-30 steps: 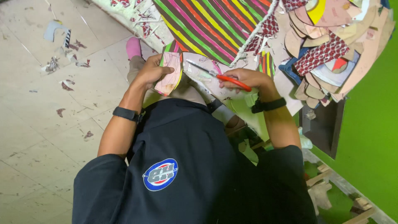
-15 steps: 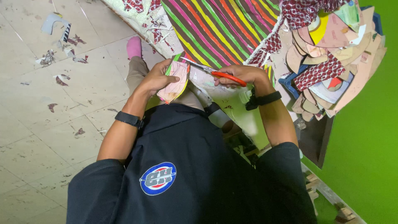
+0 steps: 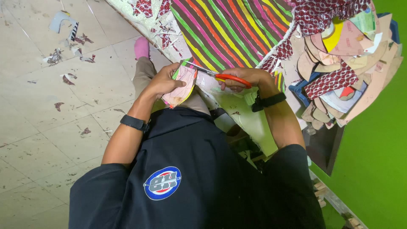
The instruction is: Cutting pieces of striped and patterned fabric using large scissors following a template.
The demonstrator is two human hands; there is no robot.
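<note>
A: Head view, status?
B: Mid-cut. My left hand (image 3: 163,80) fingers clamp the fabric-covered piece (image 3: 181,86) at centre; my right hand (image 3: 246,78) is closed round the red scissors (image 3: 220,76), blades at the piece's 1 o'clock edge.
A: Next?
B: My guess: turn the piece, follow the edge.
A: Hidden?
B: Cut line unclear; bench (image 3: 250,123) mostly covered by striped cloth (image 3: 229,29).
</note>
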